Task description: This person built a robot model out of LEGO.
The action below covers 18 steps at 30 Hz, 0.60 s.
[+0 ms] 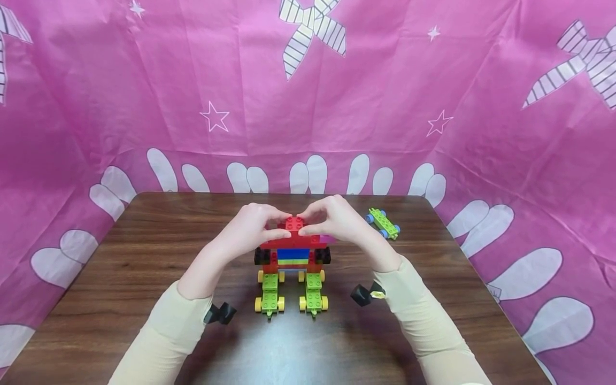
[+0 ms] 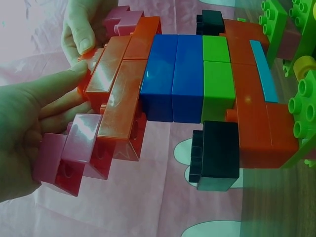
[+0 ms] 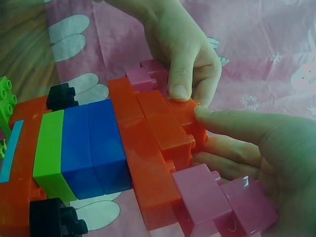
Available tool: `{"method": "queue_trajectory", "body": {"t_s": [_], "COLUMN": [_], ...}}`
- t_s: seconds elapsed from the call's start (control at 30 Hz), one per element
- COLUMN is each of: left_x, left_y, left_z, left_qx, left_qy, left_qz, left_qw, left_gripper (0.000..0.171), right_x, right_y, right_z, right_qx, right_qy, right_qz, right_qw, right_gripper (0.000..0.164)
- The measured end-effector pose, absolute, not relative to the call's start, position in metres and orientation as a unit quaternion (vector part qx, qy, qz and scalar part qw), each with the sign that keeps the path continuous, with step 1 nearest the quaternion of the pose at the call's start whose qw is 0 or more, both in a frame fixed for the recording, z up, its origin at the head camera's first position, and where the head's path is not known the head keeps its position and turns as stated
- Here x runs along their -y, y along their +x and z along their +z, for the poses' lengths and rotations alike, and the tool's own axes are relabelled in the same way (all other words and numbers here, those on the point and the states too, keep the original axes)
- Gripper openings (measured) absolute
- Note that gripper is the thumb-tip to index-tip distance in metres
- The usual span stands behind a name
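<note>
A figure of toy building blocks stands on the table in front of me. Its top red brick (image 1: 294,223) is pinched between the thumb and fingers of my left hand (image 1: 252,227) on one side and my right hand (image 1: 334,220) on the other. Lower down come wider red bricks, blue bricks (image 2: 170,79) and green bricks (image 3: 48,148). Pink bricks (image 3: 202,195) stick out on both sides under the hands, and black bricks (image 1: 262,256) at mid-height. Two green wheeled bases (image 1: 314,294) with yellow wheels carry the figure.
Another green wheeled base (image 1: 383,223), with blue wheels, lies at the back right of the brown wooden table (image 1: 159,251). A pink patterned cloth (image 1: 269,117) hangs behind and along the sides. Small black devices (image 1: 220,314) sit at both wrists.
</note>
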<state>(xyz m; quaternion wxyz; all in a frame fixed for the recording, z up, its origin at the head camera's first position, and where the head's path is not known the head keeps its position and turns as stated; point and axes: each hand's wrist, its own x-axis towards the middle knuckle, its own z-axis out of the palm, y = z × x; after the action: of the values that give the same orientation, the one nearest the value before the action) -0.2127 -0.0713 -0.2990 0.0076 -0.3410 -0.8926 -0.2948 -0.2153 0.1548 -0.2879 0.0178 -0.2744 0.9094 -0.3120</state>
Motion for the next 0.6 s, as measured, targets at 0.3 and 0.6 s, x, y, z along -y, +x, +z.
{"method": "queue_trajectory", "body": {"t_s": [0.3, 0.6], "left_x": [0.0705, 0.0703], "left_y": [-0.2123, -0.2121], "left_z": [-0.2973, -0.2966], "left_qx": [0.895, 0.896], "left_qy": [-0.335, -0.331], "left_qz": [-0.295, -0.297], "left_qw": [0.001, -0.009], "left_gripper": [0.040, 0.040], "right_x": [-0.1560, -0.1563], "right_y": [-0.2188, -0.2175], "right_z": [-0.2903, -0.2900], "right_qx": [-0.907, -0.908], "right_qy": [-0.282, -0.283], "right_qz": [-0.312, -0.309], "right_qw": [0.020, 0.023], "right_gripper": [0.033, 0.034]}}
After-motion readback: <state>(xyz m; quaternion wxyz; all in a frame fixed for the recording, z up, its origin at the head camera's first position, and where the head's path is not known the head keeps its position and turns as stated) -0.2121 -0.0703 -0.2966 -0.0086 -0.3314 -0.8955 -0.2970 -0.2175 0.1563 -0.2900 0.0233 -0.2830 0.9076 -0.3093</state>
